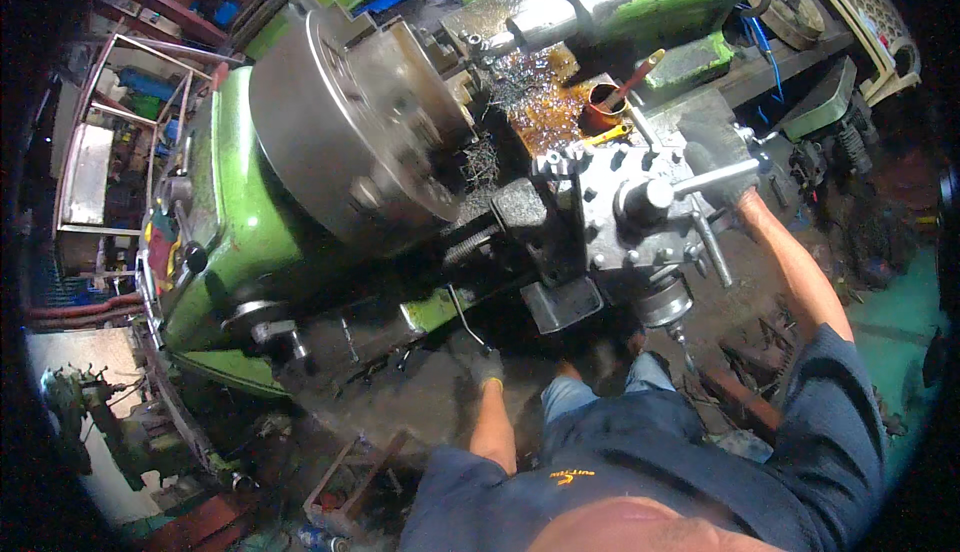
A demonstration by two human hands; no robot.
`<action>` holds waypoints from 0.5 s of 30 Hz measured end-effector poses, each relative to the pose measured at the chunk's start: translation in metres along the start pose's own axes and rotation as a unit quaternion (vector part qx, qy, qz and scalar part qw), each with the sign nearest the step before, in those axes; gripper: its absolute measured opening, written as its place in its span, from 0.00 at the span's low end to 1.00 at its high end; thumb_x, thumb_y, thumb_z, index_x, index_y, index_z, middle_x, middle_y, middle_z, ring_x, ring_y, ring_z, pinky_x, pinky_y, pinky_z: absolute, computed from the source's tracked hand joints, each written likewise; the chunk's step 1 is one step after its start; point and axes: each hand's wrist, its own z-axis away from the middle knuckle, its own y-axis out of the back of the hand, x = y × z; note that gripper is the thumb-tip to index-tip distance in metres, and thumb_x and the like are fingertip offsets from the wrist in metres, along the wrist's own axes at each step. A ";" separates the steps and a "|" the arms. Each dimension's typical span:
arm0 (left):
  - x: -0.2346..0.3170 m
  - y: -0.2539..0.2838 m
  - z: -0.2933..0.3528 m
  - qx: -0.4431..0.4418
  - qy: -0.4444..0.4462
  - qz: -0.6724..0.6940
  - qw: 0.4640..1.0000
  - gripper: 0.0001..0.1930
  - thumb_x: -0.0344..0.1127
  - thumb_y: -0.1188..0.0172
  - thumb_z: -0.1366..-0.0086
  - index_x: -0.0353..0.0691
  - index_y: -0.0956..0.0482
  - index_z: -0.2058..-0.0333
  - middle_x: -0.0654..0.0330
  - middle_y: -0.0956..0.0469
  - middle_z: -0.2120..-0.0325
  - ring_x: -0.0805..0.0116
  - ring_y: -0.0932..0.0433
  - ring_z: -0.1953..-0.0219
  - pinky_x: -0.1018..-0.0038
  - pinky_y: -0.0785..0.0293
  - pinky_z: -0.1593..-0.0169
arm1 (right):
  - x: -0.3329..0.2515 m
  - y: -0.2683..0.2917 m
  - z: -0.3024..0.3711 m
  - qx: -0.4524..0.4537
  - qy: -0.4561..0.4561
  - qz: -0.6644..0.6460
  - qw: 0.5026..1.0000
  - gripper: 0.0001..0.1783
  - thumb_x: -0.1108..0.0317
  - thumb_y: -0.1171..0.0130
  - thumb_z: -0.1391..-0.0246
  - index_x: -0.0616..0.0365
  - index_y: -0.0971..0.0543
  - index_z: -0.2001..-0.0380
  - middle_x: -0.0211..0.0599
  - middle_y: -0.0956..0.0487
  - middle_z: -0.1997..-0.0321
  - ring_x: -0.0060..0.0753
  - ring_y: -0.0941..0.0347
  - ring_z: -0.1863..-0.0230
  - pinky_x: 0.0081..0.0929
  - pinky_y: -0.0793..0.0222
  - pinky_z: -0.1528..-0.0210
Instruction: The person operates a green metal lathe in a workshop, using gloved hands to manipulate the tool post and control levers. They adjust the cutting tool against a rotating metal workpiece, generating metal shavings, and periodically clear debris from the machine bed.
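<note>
In a dark glove, my left hand [488,365] is closed round the lower end of a thin bent metal lever [465,319] at the front of a green lathe [240,182]. My right hand [715,152], in a grey glove, is beside the tool post [640,207], partly behind its long clamp handle [715,178]. Its fingers blend into the dark metal, so their grip is unclear. Left of the tool post, the large chuck [330,122] holds a wide round metal workpiece [405,92]; both look smeared as if turning. Metal chips [482,164] lie beneath the workpiece.
A red-brown cup [604,107] with a brush [640,74] stands on the oily carriage behind the tool post. The tailstock [650,7] is at the far right. A cream plastic chair [870,17] is at upper right. Metal frames [375,472] lie by my feet.
</note>
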 end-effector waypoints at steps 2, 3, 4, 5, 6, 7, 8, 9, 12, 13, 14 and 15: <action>0.017 0.021 0.018 -0.004 0.009 0.032 0.999 0.28 0.49 0.37 0.40 0.35 0.22 0.47 0.40 0.20 0.52 0.42 0.20 0.52 0.54 0.26 0.47 | 0.013 -0.004 -0.002 0.008 0.031 0.036 0.999 0.20 0.63 0.39 0.47 0.56 0.18 0.50 0.46 0.18 0.48 0.49 0.24 0.44 0.42 0.32 0.37; 0.022 0.027 0.028 0.004 0.000 0.063 0.998 0.26 0.47 0.37 0.39 0.35 0.21 0.48 0.41 0.20 0.52 0.42 0.20 0.54 0.54 0.25 0.48 | 0.005 -0.002 -0.001 0.010 0.011 0.030 0.999 0.20 0.62 0.40 0.47 0.55 0.17 0.51 0.46 0.18 0.48 0.50 0.24 0.43 0.42 0.32 0.36; 0.029 0.032 0.032 0.025 -0.033 0.092 0.995 0.24 0.45 0.37 0.39 0.35 0.21 0.48 0.41 0.19 0.53 0.43 0.19 0.58 0.55 0.24 0.51 | 0.004 0.000 -0.003 0.006 0.015 0.031 0.999 0.20 0.62 0.40 0.47 0.55 0.17 0.51 0.46 0.19 0.47 0.50 0.25 0.42 0.42 0.33 0.35; 0.032 0.035 0.036 0.044 -0.067 0.118 0.990 0.22 0.43 0.37 0.38 0.35 0.21 0.49 0.42 0.19 0.55 0.44 0.19 0.61 0.56 0.23 0.53 | 0.004 0.004 -0.004 0.002 0.018 0.031 0.999 0.20 0.62 0.40 0.48 0.55 0.17 0.51 0.46 0.19 0.47 0.50 0.25 0.42 0.42 0.33 0.35; 0.025 0.030 0.032 0.079 -0.119 0.142 0.979 0.20 0.40 0.38 0.37 0.34 0.21 0.49 0.42 0.18 0.56 0.45 0.19 0.64 0.57 0.22 0.56 | -0.002 0.008 -0.005 0.008 0.016 0.011 1.000 0.20 0.63 0.39 0.49 0.55 0.17 0.52 0.46 0.19 0.47 0.51 0.26 0.42 0.42 0.33 0.36; 0.019 0.025 0.027 0.111 -0.173 0.160 0.966 0.18 0.37 0.39 0.36 0.34 0.21 0.50 0.43 0.18 0.58 0.47 0.19 0.68 0.58 0.21 0.59 | -0.005 0.013 -0.005 0.015 0.012 -0.010 1.000 0.20 0.64 0.39 0.50 0.55 0.17 0.53 0.46 0.20 0.48 0.51 0.26 0.43 0.43 0.32 0.36; 0.069 0.047 0.044 0.105 -0.162 0.208 0.959 0.17 0.35 0.39 0.35 0.33 0.21 0.50 0.45 0.17 0.59 0.51 0.20 0.69 0.60 0.22 0.60 | -0.004 0.012 -0.001 0.024 0.026 -0.020 0.999 0.19 0.65 0.39 0.50 0.56 0.18 0.54 0.47 0.20 0.48 0.52 0.26 0.44 0.44 0.32 0.37; 0.136 0.091 0.069 0.099 -0.152 0.249 0.951 0.15 0.33 0.40 0.34 0.33 0.20 0.51 0.47 0.17 0.60 0.55 0.20 0.71 0.62 0.22 0.62 | 0.000 0.014 0.001 0.035 0.036 -0.034 0.998 0.18 0.65 0.39 0.50 0.56 0.18 0.55 0.47 0.20 0.48 0.54 0.26 0.44 0.45 0.32 0.37; 0.224 0.145 0.102 0.172 -0.211 0.330 0.904 0.13 0.34 0.40 0.32 0.33 0.19 0.53 0.53 0.16 0.61 0.61 0.19 0.63 0.65 0.23 0.55 | -0.002 0.019 0.001 0.063 0.075 -0.029 0.995 0.18 0.62 0.38 0.49 0.57 0.19 0.55 0.49 0.21 0.50 0.56 0.28 0.45 0.47 0.32 0.41; 0.252 0.158 0.112 0.265 -0.290 0.318 0.863 0.11 0.33 0.40 0.31 0.34 0.18 0.55 0.53 0.16 0.61 0.61 0.19 0.61 0.65 0.24 0.53 | -0.007 0.021 -0.001 0.071 0.093 -0.037 0.992 0.18 0.62 0.38 0.48 0.57 0.20 0.55 0.49 0.21 0.51 0.56 0.28 0.46 0.48 0.32 0.43; 0.296 0.186 0.137 0.289 -0.333 0.298 0.847 0.12 0.33 0.39 0.32 0.32 0.19 0.53 0.54 0.17 0.61 0.63 0.20 0.59 0.68 0.24 0.52 | -0.004 0.019 -0.001 0.081 0.094 -0.041 0.991 0.17 0.61 0.40 0.47 0.57 0.20 0.56 0.50 0.21 0.52 0.57 0.28 0.48 0.49 0.32 0.44; 0.338 0.214 0.167 0.313 -0.372 0.277 0.829 0.14 0.33 0.38 0.32 0.31 0.20 0.52 0.55 0.17 0.61 0.64 0.20 0.58 0.70 0.24 0.50 | -0.003 0.022 -0.002 0.062 0.097 -0.043 0.992 0.15 0.62 0.40 0.47 0.58 0.21 0.59 0.50 0.22 0.56 0.57 0.28 0.49 0.48 0.33 0.44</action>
